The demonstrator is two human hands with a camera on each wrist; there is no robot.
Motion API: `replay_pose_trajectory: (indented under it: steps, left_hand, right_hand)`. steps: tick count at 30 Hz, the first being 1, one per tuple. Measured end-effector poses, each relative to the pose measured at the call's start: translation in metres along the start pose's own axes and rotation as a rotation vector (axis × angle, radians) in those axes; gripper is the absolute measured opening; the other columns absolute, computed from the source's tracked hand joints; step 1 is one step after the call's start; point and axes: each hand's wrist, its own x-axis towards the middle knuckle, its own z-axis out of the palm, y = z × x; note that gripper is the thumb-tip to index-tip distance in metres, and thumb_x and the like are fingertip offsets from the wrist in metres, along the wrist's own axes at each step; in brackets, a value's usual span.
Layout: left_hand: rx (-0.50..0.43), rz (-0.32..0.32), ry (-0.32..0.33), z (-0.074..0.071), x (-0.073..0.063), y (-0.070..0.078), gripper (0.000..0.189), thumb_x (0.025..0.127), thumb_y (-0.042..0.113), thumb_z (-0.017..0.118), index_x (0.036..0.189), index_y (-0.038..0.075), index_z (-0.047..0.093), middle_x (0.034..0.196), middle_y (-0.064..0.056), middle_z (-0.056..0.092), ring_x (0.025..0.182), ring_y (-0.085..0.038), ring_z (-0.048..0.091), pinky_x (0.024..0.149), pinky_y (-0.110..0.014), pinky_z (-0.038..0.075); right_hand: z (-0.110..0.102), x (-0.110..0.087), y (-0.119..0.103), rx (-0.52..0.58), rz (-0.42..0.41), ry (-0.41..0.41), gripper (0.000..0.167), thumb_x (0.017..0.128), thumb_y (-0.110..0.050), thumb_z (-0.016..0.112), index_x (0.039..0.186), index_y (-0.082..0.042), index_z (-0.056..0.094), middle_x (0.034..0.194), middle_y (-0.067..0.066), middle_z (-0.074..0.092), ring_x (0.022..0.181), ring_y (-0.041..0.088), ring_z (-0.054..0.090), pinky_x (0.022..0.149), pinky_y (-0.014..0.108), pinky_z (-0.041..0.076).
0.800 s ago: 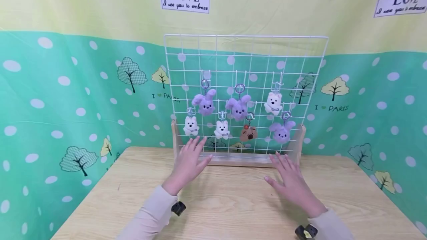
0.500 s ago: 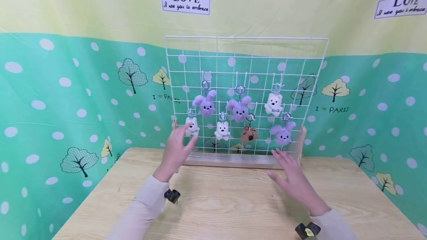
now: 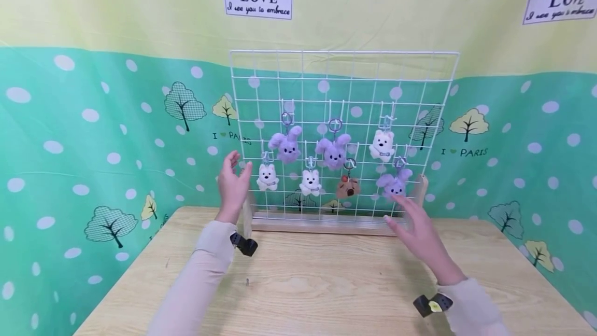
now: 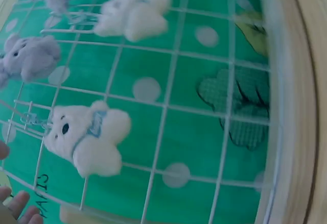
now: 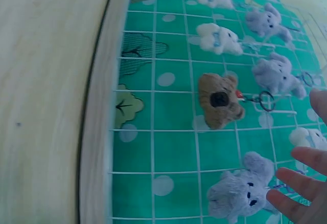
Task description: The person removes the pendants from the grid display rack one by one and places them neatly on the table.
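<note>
Plush keychains hang from hooks on a white wire grid [image 3: 326,87]. My left hand [image 3: 232,191] is raised at the grid's left edge, thumb and fingers apart, holding nothing. Nearest to it is a white bear keychain [image 3: 267,177], which faces the camera large in the left wrist view. My right hand [image 3: 422,235] has its fingers extended just below a purple bunny keychain [image 3: 394,183] at the lower right, fingertips right at its lower edge in the head view. In the right wrist view, fingers [image 5: 301,183] spread beside that bunny's ring. Both hands are without any object.
A second white bear [image 3: 310,182] and a brown bear [image 3: 348,187] share the lower row. Above hang two purple bunnies, one at the middle [image 3: 333,152], and another white bear [image 3: 382,145]. The grid stands in a wooden base [image 3: 322,226] on the wooden table [image 3: 298,284], before a printed curtain.
My left hand has moved left and up, passing in front of the leftmost white bear to the grid's edge. The right hand has shifted slightly right and up. The keychains still hang in place.
</note>
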Motion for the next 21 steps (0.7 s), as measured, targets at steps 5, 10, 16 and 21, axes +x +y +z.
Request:
replay_pose_trajectory:
  steps: [5,10,16,21]
  left_hand:
    - [-0.142,-0.125,0.023,0.008,0.01,0.003,0.054,0.094,0.019,0.058,0.142,0.005,0.035,0.142,-0.013,0.044,0.131,-0.026,0.04,0.111,-0.036,0.033]
    - [-0.201,-0.168,0.058,0.016,0.016,0.006,0.049,0.094,0.016,0.057,0.139,0.006,0.041,0.136,-0.014,0.05,0.124,-0.025,0.048,0.106,-0.03,0.041]
    - [-0.231,-0.183,0.124,0.024,0.019,0.005,0.04,0.093,0.011,0.056,0.132,0.002,0.049,0.125,-0.016,0.058,0.114,-0.024,0.055,0.098,-0.028,0.047]
    - [-0.211,-0.179,0.176,0.029,0.019,0.003,0.033,0.093,0.009,0.057,0.125,0.0,0.056,0.119,-0.017,0.062,0.108,-0.024,0.059,0.093,-0.028,0.051]
  right_hand:
    - [-0.009,0.01,0.002,0.014,0.06,0.055,0.053,0.091,-0.028,0.062,0.136,-0.003,0.046,0.139,0.024,0.044,0.124,0.047,0.04,0.097,0.069,0.033]
    - [-0.018,0.023,0.004,0.061,0.111,0.11,0.051,0.093,-0.031,0.06,0.133,-0.002,0.048,0.136,0.024,0.048,0.121,0.045,0.044,0.099,0.066,0.036]
    - [-0.02,0.037,0.008,0.148,0.187,0.212,0.046,0.092,-0.028,0.061,0.128,0.0,0.051,0.131,0.021,0.054,0.121,0.04,0.048,0.103,0.056,0.038]
    - [-0.021,0.045,0.013,0.198,0.257,0.279,0.046,0.092,-0.03,0.062,0.126,-0.002,0.053,0.127,0.017,0.057,0.12,0.032,0.05,0.105,0.047,0.039]
